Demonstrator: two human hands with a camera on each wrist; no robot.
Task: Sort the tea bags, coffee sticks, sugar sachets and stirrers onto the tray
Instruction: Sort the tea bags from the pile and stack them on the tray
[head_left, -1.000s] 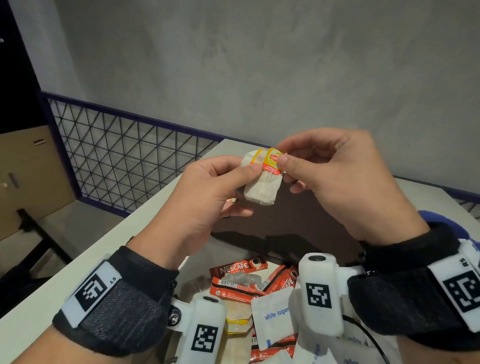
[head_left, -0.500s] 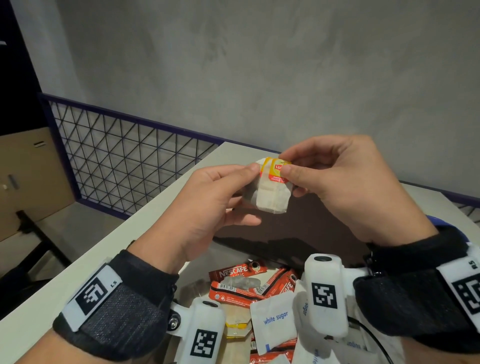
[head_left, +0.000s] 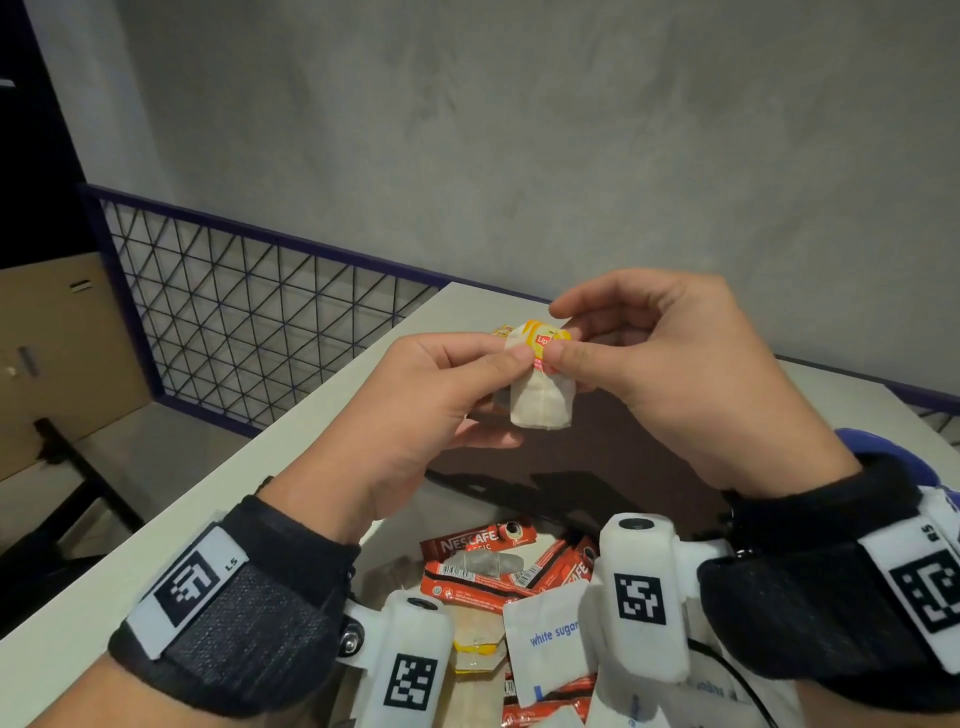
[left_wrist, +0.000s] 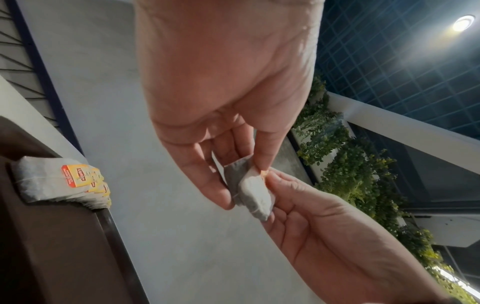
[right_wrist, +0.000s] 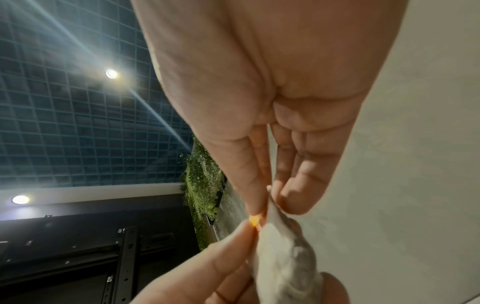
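I hold a white tea bag (head_left: 543, 400) with a yellow and red tag (head_left: 543, 338) between both hands, above the dark brown tray (head_left: 623, 467). My left hand (head_left: 511, 387) pinches its left side, thumb on top. My right hand (head_left: 561, 335) pinches the tag between thumb and index finger. The left wrist view shows the tea bag (left_wrist: 255, 193) between the fingers, and a stack of tea bags (left_wrist: 52, 181) lying on the tray (left_wrist: 52, 257). In the right wrist view the tea bag (right_wrist: 283, 257) hangs below my pinching fingertips.
A pile of red coffee sticks (head_left: 483, 571), white sugar sachets (head_left: 550, 634) and tea bags lies on the white table (head_left: 156, 545) below my wrists. A wire mesh rail (head_left: 234, 322) runs past the table's left edge. A blue object (head_left: 883, 447) sits at the right.
Both hands have come down a little and to the right with the tea bag. The hold on the bag and its tag looks the same.
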